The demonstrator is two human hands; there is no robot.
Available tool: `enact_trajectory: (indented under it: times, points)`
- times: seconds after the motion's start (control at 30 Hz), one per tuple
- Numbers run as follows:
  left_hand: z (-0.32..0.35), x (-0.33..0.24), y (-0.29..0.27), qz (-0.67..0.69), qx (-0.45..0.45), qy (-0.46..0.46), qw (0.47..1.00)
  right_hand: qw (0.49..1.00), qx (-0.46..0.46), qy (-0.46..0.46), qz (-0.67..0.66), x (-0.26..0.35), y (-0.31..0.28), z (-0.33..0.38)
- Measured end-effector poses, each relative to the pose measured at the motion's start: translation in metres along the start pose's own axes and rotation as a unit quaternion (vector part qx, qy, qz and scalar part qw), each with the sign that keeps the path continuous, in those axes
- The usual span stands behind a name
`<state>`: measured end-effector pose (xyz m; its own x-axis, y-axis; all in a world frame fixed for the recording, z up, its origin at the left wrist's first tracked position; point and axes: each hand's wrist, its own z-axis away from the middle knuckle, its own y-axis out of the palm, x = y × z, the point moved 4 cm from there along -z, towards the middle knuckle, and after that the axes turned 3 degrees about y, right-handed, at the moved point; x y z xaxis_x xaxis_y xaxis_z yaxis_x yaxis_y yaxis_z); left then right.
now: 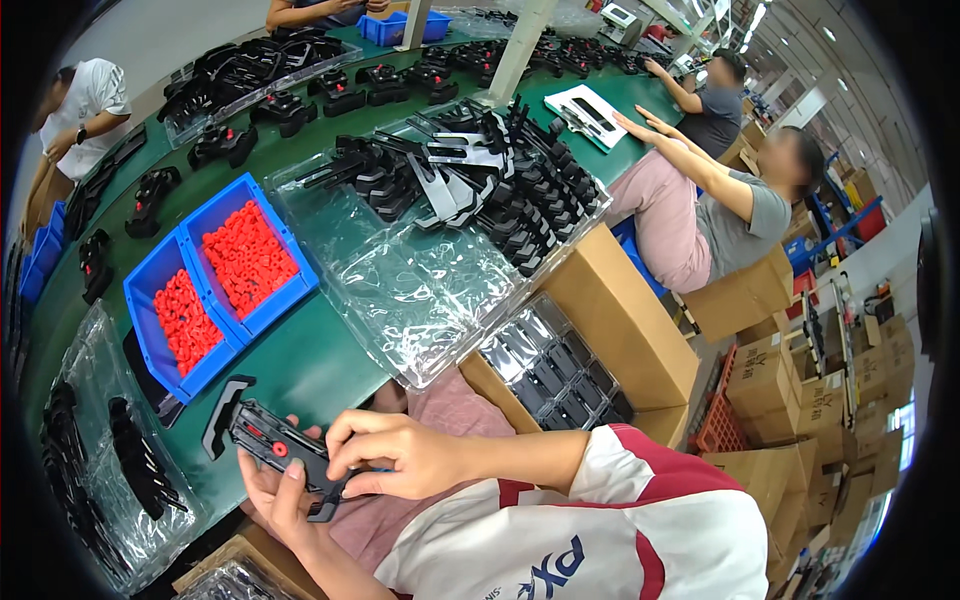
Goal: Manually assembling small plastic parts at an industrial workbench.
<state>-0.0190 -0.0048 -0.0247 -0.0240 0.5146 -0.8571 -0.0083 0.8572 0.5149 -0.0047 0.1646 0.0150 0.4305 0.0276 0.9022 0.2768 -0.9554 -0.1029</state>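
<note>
My left hand (pixel 272 497) cradles a black plastic part (pixel 282 455) from below, over the near edge of the green table (pixel 300 365). A small red button (pixel 280 449) sits in the part. My right hand (pixel 385 452) comes in from the right and pinches the part's right end. Another black curved piece (pixel 222 410) lies on the table just left of the part. Two blue bins hold red buttons: a near one (pixel 180 318) and a far one (pixel 250 258), above my hands.
A clear plastic tray (pixel 420 240) with several black parts fills the table's middle. A bag of black parts (pixel 110 465) lies left. A cardboard box of packed trays (pixel 560 375) stands right. Other people sit across and along the table to the right.
</note>
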Motion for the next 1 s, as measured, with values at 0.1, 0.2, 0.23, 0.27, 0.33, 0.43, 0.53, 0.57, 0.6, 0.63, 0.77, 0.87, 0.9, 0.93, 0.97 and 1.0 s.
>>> enact_trajectory:
  times: [0.1,0.2,0.23,0.27,0.33,0.43,0.53,0.57,0.6,0.63,0.77,0.87,0.9,0.93,0.97,1.0]
  points:
    - [0.000,0.002,0.006,0.007,0.014,-0.007,1.000,1.000,0.012,0.013,-0.023,-0.005,-0.003,0.002]
    - [-0.001,0.003,0.012,0.013,0.018,-0.018,1.000,1.000,-0.014,-0.023,-0.014,-0.001,-0.009,0.002]
    - [-0.001,0.004,0.014,0.012,0.019,-0.017,1.000,0.999,-0.015,-0.024,-0.014,-0.001,-0.009,0.003]
    - [-0.002,0.005,0.017,0.022,0.025,-0.023,0.999,0.999,-0.025,-0.027,-0.015,-0.001,-0.010,0.005]
    - [-0.002,0.008,0.024,0.043,0.036,-0.033,0.998,0.998,-0.045,-0.033,-0.017,0.000,-0.011,0.011]
    - [-0.005,0.015,0.024,0.043,0.050,-0.034,0.997,0.998,-0.061,-0.028,-0.021,0.001,-0.017,0.013]
    - [-0.007,0.022,0.019,0.011,0.066,-0.016,0.998,0.997,-0.071,-0.001,-0.035,0.000,-0.021,0.015]
    - [-0.007,0.023,0.019,0.012,0.066,-0.016,0.998,0.997,-0.071,0.000,-0.034,0.001,-0.023,0.016]
    - [-0.007,0.023,0.018,0.006,0.053,-0.022,0.998,0.997,-0.066,0.006,-0.037,0.002,-0.023,0.016]
    - [-0.007,0.023,0.017,0.000,0.039,-0.028,0.999,0.997,-0.061,0.013,-0.040,0.003,-0.023,0.017]
    - [-0.008,0.022,0.013,-0.009,0.006,-0.043,0.999,0.998,-0.045,0.023,-0.045,0.003,-0.021,0.021]
    - [-0.011,0.024,0.011,-0.004,-0.004,-0.057,0.998,0.999,-0.032,0.014,-0.037,0.002,-0.020,0.026]
    - [-0.013,0.026,0.011,-0.004,-0.004,-0.056,0.998,0.999,-0.031,0.014,-0.037,0.003,-0.021,0.025]
    - [-0.014,0.031,0.012,-0.002,-0.006,-0.053,0.999,0.998,-0.051,0.019,-0.037,0.005,-0.024,0.024]
    - [-0.017,0.036,0.013,0.000,-0.008,-0.049,0.999,0.996,-0.072,0.024,-0.037,0.008,-0.028,0.022]
    - [-0.019,0.041,0.014,0.003,-0.008,-0.047,0.999,0.995,-0.093,0.029,-0.036,0.010,-0.033,0.022]
